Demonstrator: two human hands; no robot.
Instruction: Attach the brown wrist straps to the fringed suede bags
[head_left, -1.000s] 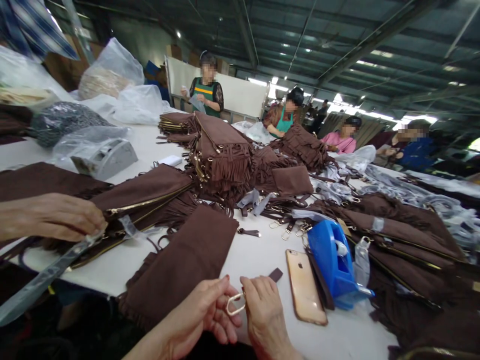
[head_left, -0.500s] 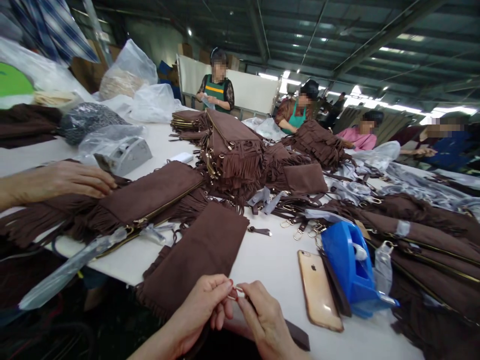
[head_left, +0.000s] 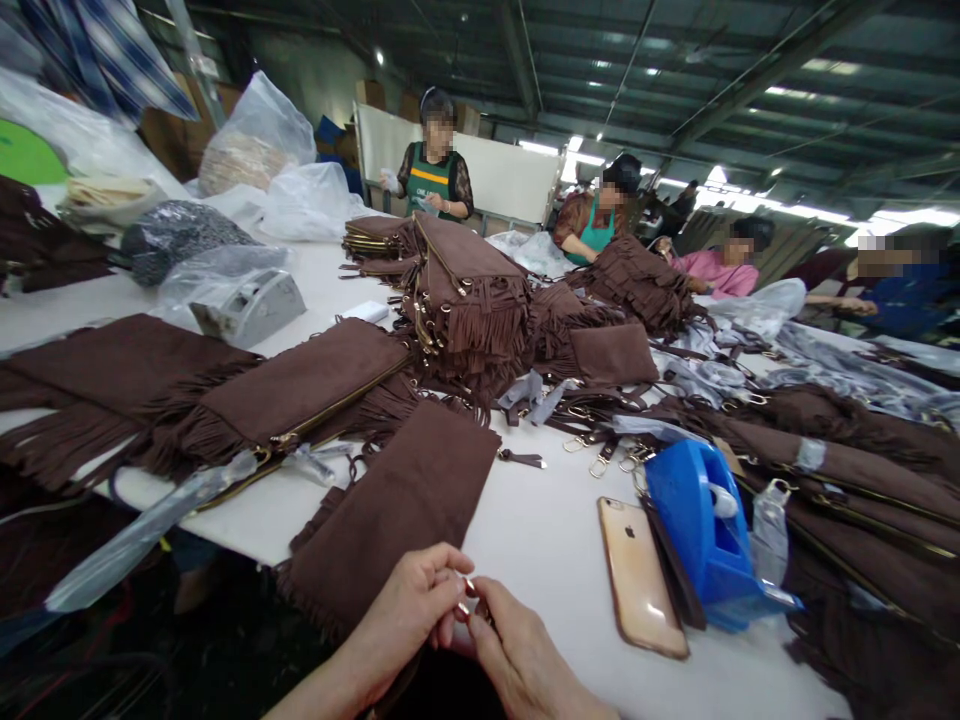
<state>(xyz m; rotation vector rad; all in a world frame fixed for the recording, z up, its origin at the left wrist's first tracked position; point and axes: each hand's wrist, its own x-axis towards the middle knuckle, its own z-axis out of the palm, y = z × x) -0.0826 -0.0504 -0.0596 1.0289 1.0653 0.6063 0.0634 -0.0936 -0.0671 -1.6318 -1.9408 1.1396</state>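
My left hand (head_left: 420, 607) and my right hand (head_left: 517, 645) meet at the front edge of the table, fingertips pinched together. Between them is a small shiny metal clasp (head_left: 466, 592), mostly covered by the fingers; its exact shape is hard to make out. A dark brown strap (head_left: 401, 685) hangs below my left hand. Just beyond my hands lies a flat brown fringed bag (head_left: 409, 500), its fringe drooping over the table edge. A short strap end with a metal tip (head_left: 523, 458) sticks out beside that bag's far right corner.
To the right are a phone (head_left: 641, 580), a blue tape dispenser (head_left: 697, 530) and straps with metal hooks (head_left: 598, 466). Fringed bags (head_left: 472, 260) are piled mid-table, with more on both sides. A grey tape dispenser (head_left: 251, 305) stands at left. Several people work across the table.
My fingers have shifted around the metal clasp, and the strap piece beside my right hand is out of sight. Another person's hand has left the bags at left, where a fringed bag now lies uncovered.
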